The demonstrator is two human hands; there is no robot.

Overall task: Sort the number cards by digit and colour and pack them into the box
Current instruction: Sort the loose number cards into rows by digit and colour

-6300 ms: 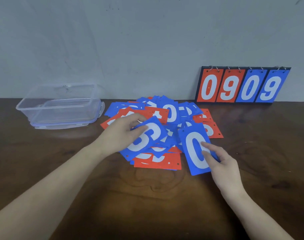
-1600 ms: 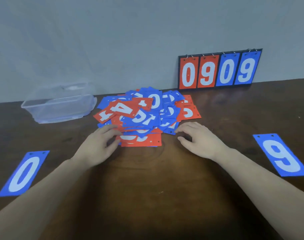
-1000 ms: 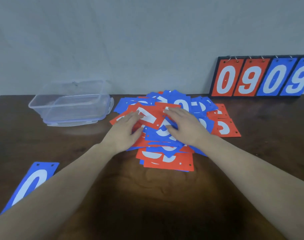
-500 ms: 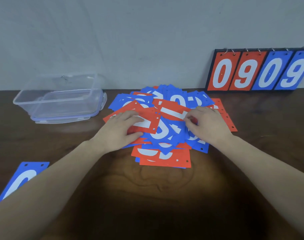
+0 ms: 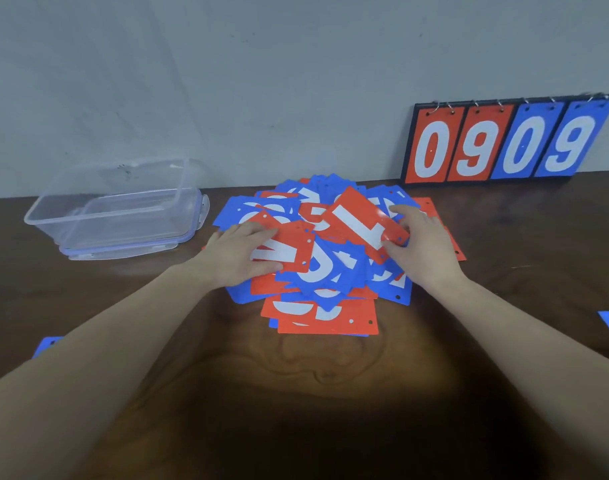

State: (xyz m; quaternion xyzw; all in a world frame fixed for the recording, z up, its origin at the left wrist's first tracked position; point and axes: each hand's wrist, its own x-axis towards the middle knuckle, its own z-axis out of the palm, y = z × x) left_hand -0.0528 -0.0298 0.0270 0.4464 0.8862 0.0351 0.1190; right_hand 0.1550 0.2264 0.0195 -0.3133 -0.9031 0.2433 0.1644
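Thin, light, slippery red cards (image 5: 360, 221) are pinched at the edges by left hand (image 5: 239, 256) and right hand (image 5: 419, 245), each grip closed on one.

Soft, even light falls from above and ahead, brightest on the grey wall (image 5: 227, 81) and the far half of the table (image 5: 504, 237). The near table sinks into a dark vignette. A faint sheen shows on the raised red card (image 5: 362, 221). Edges bow with wide-angle distortion; detail looks slightly soft, perhaps from motion.
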